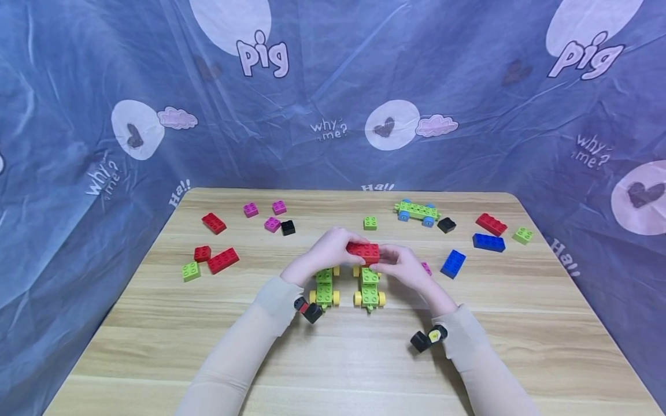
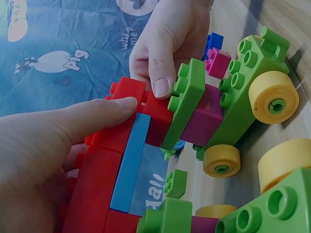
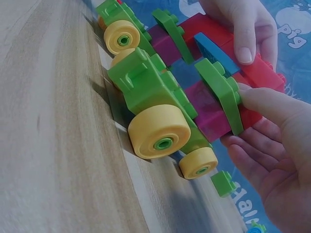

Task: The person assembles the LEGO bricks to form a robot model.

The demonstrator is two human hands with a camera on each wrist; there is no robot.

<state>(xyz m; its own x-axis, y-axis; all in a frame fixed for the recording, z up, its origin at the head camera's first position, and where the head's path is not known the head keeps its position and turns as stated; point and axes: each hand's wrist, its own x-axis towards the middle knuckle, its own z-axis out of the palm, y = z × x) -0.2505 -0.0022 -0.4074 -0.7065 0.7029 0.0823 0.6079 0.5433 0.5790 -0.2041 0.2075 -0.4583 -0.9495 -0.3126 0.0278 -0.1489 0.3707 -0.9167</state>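
Note:
Two green wheeled bases with yellow wheels, a left base (image 1: pixel 324 293) and a right base (image 1: pixel 370 296), stand side by side on the table. Each carries a purple brick (image 2: pixel 204 114) and a green brick (image 2: pixel 184 104), with red bricks above. A blue brick (image 2: pixel 130 162) and long red bricks (image 2: pixel 95 184) span the gap between the two stacks. My left hand (image 1: pixel 330 254) grips the top red bricks, thumb on the near side, its other fingers mostly hidden behind. At the right stack, my right hand (image 1: pixel 404 266) pinches a red brick (image 3: pixel 250 116) just above the green brick.
Red bricks (image 1: pixel 223 260) and a lime brick (image 1: pixel 191 271) lie left; pink bricks (image 1: pixel 272 224) and a black brick (image 1: pixel 288 227) lie behind. Right are blue bricks (image 1: pixel 453 263), another red brick (image 1: pixel 491 224) and a blue-wheeled green base (image 1: pixel 416 211). A cloth backdrop (image 1: pixel 333 86) surrounds the table.

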